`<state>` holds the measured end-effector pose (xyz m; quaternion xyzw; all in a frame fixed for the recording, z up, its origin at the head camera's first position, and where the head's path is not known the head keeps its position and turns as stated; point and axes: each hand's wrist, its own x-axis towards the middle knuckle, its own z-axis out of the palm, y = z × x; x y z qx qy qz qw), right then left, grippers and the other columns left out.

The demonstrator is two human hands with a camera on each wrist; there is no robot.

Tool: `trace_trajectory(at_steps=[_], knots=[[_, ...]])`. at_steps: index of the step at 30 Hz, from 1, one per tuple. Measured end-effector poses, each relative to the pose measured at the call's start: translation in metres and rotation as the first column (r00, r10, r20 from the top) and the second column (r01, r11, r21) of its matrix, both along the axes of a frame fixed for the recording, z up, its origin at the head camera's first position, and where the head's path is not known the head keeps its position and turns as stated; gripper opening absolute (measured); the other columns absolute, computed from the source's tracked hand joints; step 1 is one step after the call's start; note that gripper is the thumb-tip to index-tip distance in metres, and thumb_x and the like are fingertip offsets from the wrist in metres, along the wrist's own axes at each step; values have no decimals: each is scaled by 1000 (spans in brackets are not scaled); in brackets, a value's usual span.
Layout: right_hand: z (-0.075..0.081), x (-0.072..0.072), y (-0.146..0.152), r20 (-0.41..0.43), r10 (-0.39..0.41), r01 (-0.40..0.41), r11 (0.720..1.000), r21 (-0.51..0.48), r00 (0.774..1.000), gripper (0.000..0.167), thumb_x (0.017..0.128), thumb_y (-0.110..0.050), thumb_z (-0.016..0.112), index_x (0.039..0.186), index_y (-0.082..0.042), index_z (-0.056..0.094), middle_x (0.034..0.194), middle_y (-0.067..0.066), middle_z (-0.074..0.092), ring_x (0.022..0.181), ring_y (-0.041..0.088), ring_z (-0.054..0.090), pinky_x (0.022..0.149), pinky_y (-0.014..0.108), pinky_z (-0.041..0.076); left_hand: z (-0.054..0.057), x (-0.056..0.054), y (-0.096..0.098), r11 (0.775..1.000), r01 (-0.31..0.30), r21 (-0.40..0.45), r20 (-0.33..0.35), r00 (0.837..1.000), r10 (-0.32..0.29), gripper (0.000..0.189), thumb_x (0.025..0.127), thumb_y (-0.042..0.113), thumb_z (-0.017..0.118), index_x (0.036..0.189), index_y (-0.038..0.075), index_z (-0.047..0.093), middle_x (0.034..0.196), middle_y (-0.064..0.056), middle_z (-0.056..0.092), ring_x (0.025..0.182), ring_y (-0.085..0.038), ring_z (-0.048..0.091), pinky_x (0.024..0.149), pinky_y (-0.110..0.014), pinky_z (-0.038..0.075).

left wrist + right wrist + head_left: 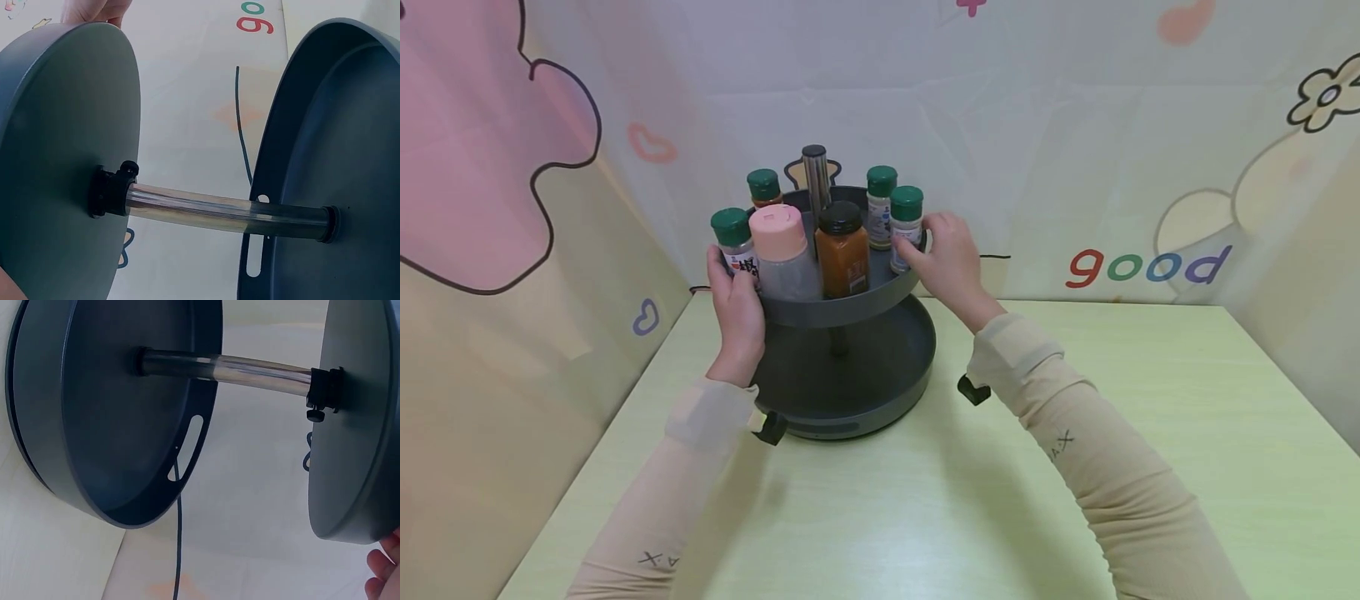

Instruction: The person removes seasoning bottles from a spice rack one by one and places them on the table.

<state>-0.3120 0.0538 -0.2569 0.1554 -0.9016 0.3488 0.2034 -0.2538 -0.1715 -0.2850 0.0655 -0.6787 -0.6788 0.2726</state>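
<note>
A dark grey two-tier spice rack stands on the table. In the head view, my left hand [737, 321] grips the left rim of its upper tray [842, 310], beside a green-capped seasoning bottle [733, 237]. On the opposite side my right hand [953, 262] holds the right rim, its thumb close to another green-capped bottle [906, 218]. A pink-capped bottle [778, 250] and a black-capped jar of orange-brown spice [842, 254] stand at the front of that tray. Both wrist views show the upper tray's underside [75, 137] and the metal pole [262, 374].
Below is the lower tray [842, 387], with a slotted side [187, 447]. Two more green-capped bottles, one at the back left [764, 185] and one at the right [881, 204], share the upper tray. A patterned cloth wall [1037, 150] rises behind the light table [887, 517].
</note>
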Motion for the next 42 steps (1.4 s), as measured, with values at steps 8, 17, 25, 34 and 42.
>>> trace_trajectory(at_steps=[8, 17, 25, 34, 42], knots=[[2, 1, -2, 34, 46, -42, 994, -97, 998, 40, 84, -36, 53, 110, -5, 54, 105, 9, 57, 89, 21, 46, 72, 34, 43, -2, -1, 0, 1000, -6, -16, 17, 1000, 7, 58, 88, 14, 25, 142, 18, 4, 147, 5, 11, 135, -10, 13, 111, -35, 11], [6, 6, -2, 38, 111, -100, 969, -224, 993, 42, 86, -33, 51, 118, -7, 47, 119, 7, 56, 107, 19, 50, 87, 36, 45, -1, 0, -1, 1000, -4, -25, 21, 1000, 5, 58, 88, 15, 24, 143, 19, 3, 148, 6, 9, 135, -9, 11, 111, -35, 10], [11, 8, 0, -4, 173, -166, 938, -304, 985, 39, 86, -26, 49, 118, -3, 45, 114, 11, 56, 98, 20, 51, 86, 34, 46, -2, 1, -1, 999, -12, -34, 54, 998, 14, 58, 89, 17, 24, 143, 21, 1, 148, 7, 6, 136, -8, 8, 111, -35, 8], [15, 10, 1, -52, 205, -209, 899, -385, 977, 37, 84, -24, 52, 115, -3, 45, 107, 11, 57, 90, 17, 52, 81, 28, 47, -1, 2, -1, 999, -10, -42, 44, 999, 12, 58, 89, 18, 25, 142, 21, 1, 148, 8, 8, 135, -8, 9, 111, -34, 10], [19, 12, 7, -84, 160, -181, 884, -430, 984, 37, 81, -19, 56, 112, -2, 45, 105, 11, 57, 88, 16, 54, 80, 26, 48, -3, 2, -1, 999, -10, -43, 48, 999, 12, 58, 89, 19, 25, 142, 22, 1, 148, 9, 8, 135, -8, 10, 111, -33, 11]])
